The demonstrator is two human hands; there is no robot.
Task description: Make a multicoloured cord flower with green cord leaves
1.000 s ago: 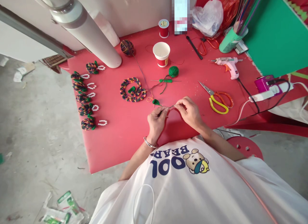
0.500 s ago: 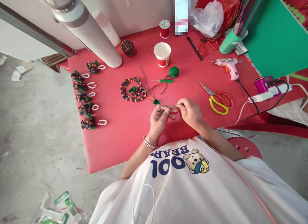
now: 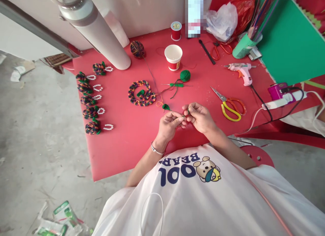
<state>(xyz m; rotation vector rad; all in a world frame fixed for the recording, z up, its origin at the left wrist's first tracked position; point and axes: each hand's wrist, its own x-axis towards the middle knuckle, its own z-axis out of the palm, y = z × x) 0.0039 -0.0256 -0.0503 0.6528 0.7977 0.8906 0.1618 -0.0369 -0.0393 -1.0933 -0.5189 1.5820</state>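
My left hand [image 3: 169, 126] and my right hand [image 3: 200, 117] are close together over the near edge of the red table, fingers pinched. Between them runs a thin strand of green yarn [image 3: 184, 115], gripped by both; its ends are hidden by the fingers. Just beyond my left fingertips is a small green crocheted piece [image 3: 166, 107]. A coiled multicoloured braided strip [image 3: 134, 101] lies further left. Past my hands, a green-handled crochet hook [image 3: 177, 85] rests near a ball of green yarn [image 3: 185, 75].
Several multicoloured crocheted flowers [image 3: 92, 127] with bead loops line the left side. A paper cup [image 3: 173, 56] and multicoloured yarn ball [image 3: 137, 49] stand at the back. On the right are scissors [image 3: 225, 104], a glue gun [image 3: 245, 73] and a power strip [image 3: 284, 99].
My right hand has turned and its fingers have curled in closer to my left fingertips. My left hand keeps its pinch. The whole view has shifted slightly.
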